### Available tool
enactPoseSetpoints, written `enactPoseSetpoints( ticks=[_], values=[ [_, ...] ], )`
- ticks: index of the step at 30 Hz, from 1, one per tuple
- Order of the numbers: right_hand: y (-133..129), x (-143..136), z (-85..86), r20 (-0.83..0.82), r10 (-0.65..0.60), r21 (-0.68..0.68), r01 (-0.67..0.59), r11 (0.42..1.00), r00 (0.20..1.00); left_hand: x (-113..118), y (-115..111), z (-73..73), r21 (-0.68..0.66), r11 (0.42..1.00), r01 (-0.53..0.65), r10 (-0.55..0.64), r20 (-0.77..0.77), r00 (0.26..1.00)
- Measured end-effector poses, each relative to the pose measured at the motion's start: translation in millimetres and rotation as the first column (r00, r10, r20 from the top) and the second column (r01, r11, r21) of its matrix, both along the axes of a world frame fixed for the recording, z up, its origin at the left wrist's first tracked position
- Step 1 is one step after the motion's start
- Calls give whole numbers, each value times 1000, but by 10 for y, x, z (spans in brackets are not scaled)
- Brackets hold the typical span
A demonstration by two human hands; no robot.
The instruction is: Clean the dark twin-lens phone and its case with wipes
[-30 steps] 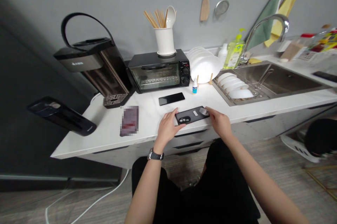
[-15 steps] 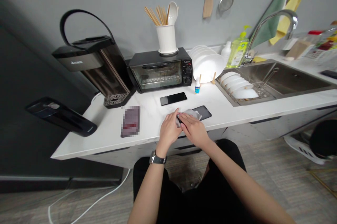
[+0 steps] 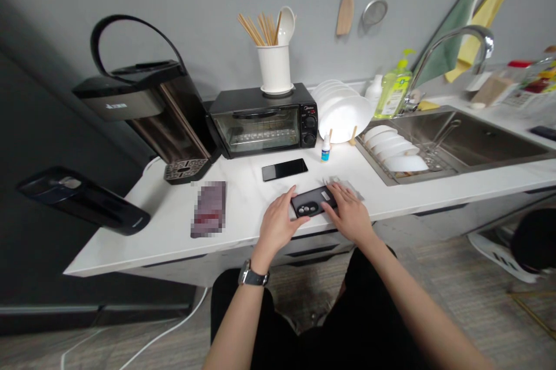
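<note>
A dark phone lies back up on the white counter, its camera bump at the left end. My left hand grips its left end between thumb and fingers. At the right end, my right hand holds the phone the same way. A grey cloth is partly hidden beneath and behind my right hand. Another phone, black and glossy, lies behind them. A small white and blue bottle stands upright to its right.
Behind are a toaster oven, white plates in a rack and a tall black machine. A pixelated purple item and a dark cylinder are at left. The sink is at right.
My hands have moved apart to the two ends of the phone, uncovering its camera side. The cloth is now by my right hand instead of between both hands. The view has shifted slightly.
</note>
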State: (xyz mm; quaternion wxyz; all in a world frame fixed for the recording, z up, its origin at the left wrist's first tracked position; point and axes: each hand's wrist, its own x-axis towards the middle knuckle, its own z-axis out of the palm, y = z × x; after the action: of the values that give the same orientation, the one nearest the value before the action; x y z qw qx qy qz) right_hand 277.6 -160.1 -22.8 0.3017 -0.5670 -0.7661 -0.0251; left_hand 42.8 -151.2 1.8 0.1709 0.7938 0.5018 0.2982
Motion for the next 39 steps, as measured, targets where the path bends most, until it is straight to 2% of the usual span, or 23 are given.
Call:
enactPoseSetpoints(
  ticks=[5,9,12,15,21,24,29,31,34,39],
  values=[
    [-60,-551,189,-60,165,-75,-169,983,984,-11,3,-23,-20,1000,-10,10,-2,1000],
    [-202,-709,290,-122,252,-112,-266,958,960,-31,7,-51,-11,1000,6,-6,-17,1000],
    [-257,-604,267,-169,264,-124,-286,950,950,-29,5,-49,-10,1000,8,-9,-21,1000],
    [-230,-398,201,-176,198,-130,-222,966,964,-19,7,-40,-9,1000,-1,1,-21,1000],
    [-33,-84,162,-68,172,7,-172,985,983,-10,22,-36,12,1000,1,0,-35,999],
    [43,-149,157,33,170,-30,-169,985,985,-5,16,-21,14,1000,-6,7,-46,999],
    [-60,-449,132,9,375,-61,-373,926,927,-5,1,-6,-3,1000,-4,3,-78,997],
    [-164,-494,112,11,407,-38,-406,913,913,-8,-4,-11,-4,1000,9,-9,-71,997],
    [-310,-397,59,35,355,-17,-355,935,934,-9,-9,-14,-9,1000,9,-9,-52,999],
    [-364,14,-33,76,154,1,-155,988,985,-4,-10,20,8,1000,17,-16,-63,998]
  ],
)
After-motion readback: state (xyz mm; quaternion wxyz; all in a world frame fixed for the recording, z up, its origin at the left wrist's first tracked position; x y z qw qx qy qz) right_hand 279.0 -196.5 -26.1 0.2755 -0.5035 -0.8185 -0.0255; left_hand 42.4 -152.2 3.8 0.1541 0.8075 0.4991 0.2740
